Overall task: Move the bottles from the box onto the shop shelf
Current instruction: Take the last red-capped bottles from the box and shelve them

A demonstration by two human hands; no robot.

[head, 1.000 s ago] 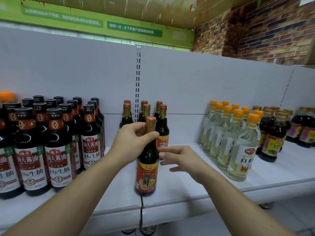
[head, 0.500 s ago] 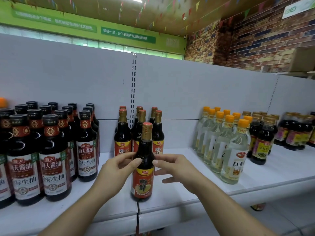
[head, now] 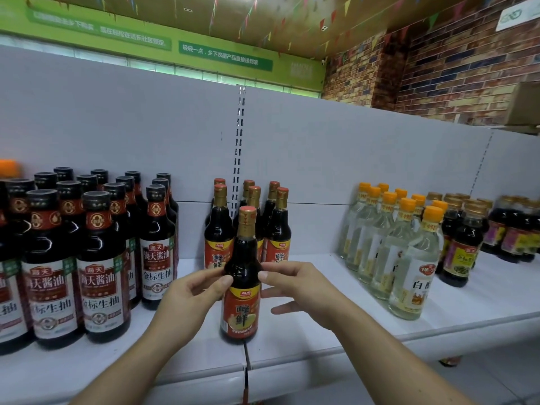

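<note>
Since a second ago the left hand (head: 193,299) has slid down off the neck. Now it sits at the shoulder of the bottle (head: 242,287), thumb and fingers curled on its left side in a light pinch. The right hand (head: 298,290) has come in too: bent fingertips touch the right side, thumb sticking out lower down, off the glass. The bottle's upright on the shelf (head: 321,343), near the front edge, right at the seam between two boards. Six matching bottles (head: 219,229) stand in rows just behind it. Black-capped soy bottles (head: 102,258) crowd the left, and clear bottles (head: 409,258) with orange caps stand well off to the right.
</note>
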